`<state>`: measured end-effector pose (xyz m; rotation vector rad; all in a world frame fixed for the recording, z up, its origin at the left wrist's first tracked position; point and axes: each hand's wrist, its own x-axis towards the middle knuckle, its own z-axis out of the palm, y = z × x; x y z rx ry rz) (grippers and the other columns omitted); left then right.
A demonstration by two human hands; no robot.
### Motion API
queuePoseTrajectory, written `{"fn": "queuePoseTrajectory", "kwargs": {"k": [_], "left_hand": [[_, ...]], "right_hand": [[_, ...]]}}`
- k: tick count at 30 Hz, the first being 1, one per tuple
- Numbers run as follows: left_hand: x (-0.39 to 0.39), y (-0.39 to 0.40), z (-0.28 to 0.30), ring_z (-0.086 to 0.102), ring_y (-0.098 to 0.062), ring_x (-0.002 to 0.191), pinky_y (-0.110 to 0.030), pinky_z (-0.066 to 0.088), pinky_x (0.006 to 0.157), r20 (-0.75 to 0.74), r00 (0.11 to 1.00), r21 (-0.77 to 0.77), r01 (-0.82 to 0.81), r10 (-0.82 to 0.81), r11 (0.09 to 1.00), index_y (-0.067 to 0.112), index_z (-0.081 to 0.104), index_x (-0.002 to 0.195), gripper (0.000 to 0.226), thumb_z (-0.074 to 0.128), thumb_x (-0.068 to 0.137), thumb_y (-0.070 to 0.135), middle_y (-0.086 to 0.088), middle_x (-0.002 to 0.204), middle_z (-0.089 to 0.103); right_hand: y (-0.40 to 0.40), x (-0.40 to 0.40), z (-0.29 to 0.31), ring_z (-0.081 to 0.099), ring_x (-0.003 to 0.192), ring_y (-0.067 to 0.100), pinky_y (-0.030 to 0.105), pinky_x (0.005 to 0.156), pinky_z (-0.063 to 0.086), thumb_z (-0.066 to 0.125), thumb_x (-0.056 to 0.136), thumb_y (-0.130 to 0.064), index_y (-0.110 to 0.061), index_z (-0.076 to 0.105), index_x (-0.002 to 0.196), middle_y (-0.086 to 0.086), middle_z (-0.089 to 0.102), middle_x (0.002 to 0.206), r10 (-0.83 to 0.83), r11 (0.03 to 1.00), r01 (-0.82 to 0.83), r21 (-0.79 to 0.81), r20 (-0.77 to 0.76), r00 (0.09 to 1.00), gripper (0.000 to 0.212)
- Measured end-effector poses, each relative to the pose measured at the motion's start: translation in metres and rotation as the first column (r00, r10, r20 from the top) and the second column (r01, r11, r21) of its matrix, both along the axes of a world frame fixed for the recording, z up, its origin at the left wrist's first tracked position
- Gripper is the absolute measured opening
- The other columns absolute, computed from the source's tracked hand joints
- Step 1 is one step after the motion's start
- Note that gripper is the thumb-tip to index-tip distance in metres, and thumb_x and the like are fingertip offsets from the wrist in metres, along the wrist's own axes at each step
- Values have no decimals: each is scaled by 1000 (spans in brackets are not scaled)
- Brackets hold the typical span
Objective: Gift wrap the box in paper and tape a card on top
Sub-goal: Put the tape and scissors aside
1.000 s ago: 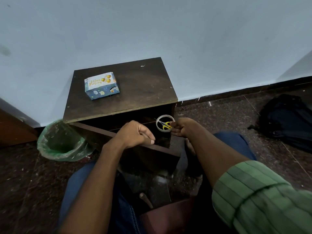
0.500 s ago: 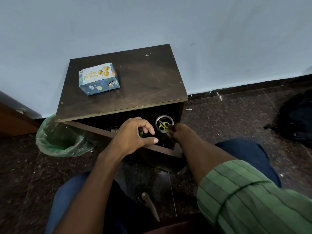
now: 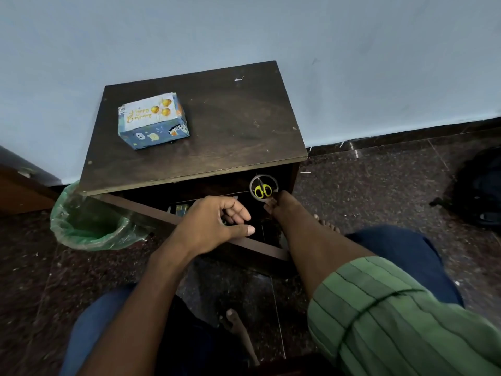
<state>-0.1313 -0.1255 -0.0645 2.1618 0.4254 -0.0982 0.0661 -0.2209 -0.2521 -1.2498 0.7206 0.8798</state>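
**Two hands at the open drawer; wrapped box stands finished on the surface**

Two hands are working below the surface (image 3: 238,137). Compared with a second ago, the view has drawn back and tilted up, and the left hand (image 3: 214,226) has gone from a closed fist on the drawer front (image 3: 252,244) to loosely curled, thumb extended, fingers reaching into the drawer; it grips nothing I can confirm. The right hand (image 3: 273,203) remains pinched on the rim of the tape roll (image 3: 263,187), with the yellow-handled scissors (image 3: 262,191) seen through the ring.

The box (image 3: 153,122) sits at the back left of the surface, well apart from both hands, already covered in blue patterned paper with a "Happy Birthday" card (image 3: 147,114) on top. Judgement: wrapping looks complete and tools are being put away or fetched; which, I cannot tell.

Obscured: tape fixing the card is not discernible. Drawer contents beneath the left hand are dark and indistinct. The right fingertips are partly hidden behind the roll. A green-lined bin (image 3: 89,226) stands left of the cabinet.
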Motion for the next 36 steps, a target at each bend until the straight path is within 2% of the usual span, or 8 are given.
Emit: {"fn": "queuePoseTrajectory", "kwargs": {"k": [5, 12, 17, 21, 25, 28, 33, 36], "left_hand": [[0, -2, -1, 69, -2, 80, -11, 50, 72, -6, 1000, 10, 12, -12, 1000, 29, 80, 92, 22, 94, 77, 37, 15, 82, 77], [0, 2, -2, 67, -1, 94, -9, 46, 73, 17, 998, 66, 57, -59, 996, 34, 79, 96, 32, 96, 71, 45, 13, 94, 75], [2, -4, -6, 47, -12, 115, -35, 41, 96, 107, 994, 263, -33, 5, 964, 41, 68, 109, 57, 99, 62, 49, 14, 120, 55], [3, -13, 2, 28, -10, 133, -35, 24, 105, 113, 993, 417, -82, 38, 905, 41, 53, 139, 85, 97, 66, 49, 13, 147, 36], [8, -26, 5, 22, -19, 151, -46, 20, 120, 151, 985, 458, -145, 84, 877, 39, 38, 158, 101, 94, 74, 45, 7, 165, 24], [9, -36, 5, 22, -20, 155, -50, 20, 123, 190, 976, 505, -192, 110, 842, 33, 31, 164, 101, 89, 81, 44, 6, 169, 23], [13, -44, 4, 16, -18, 162, -48, 16, 127, 205, 970, 555, -223, 128, 801, 25, 19, 170, 99, 78, 92, 44, 5, 177, 15], [20, -47, 6, 2, -14, 165, -44, 10, 130, 177, 981, 610, -171, 77, 774, 23, 10, 171, 94, 69, 101, 41, 6, 179, 3]], "right_hand": [[3, 4, 4, 63, 73, 22, 33, 70, 49, 40, 96, -4, -6, 60, 127, 12, 64, 84, -90, 996, 91, -5, 37, 995, 37], [-6, 3, 24, 43, 29, 9, 17, 38, 39, 48, 92, -9, -14, 57, 83, 4, 52, 58, -127, 991, 130, -34, 64, 990, 13], [-27, -2, 47, 55, 66, 20, 27, 57, 51, 39, 96, -19, -12, 58, 90, 9, 57, 85, -195, 981, 195, 14, 41, 980, 21], [-53, -7, 82, 58, 131, 38, 48, 110, 47, 46, 103, -22, 4, 52, 140, 23, 58, 141, -212, 977, 212, 0, 68, 975, 46], [-76, -8, 111, 74, 98, 35, 43, 86, 60, 62, 95, -23, 2, 69, 107, 21, 74, 105, -250, 961, 268, -61, 216, 944, 28], [-84, -13, 123, 64, 66, 27, 33, 55, 48, 67, 78, -41, -9, 71, 87, 9, 71, 82, -121, 969, 186, -162, 346, 930, 34], [-89, -14, 134, 63, 84, 25, 40, 75, 54, 57, 78, -69, -7, 70, 115, 7, 71, 102, 10, 980, 69, -185, 394, 919, 73], [-85, -26, 148, 39, 73, 10, 25, 62, 32, 42, 98, -71, -25, 57, 115, -6, 45, 89, 27, 999, -14, -34, 421, 907, 51]]}}
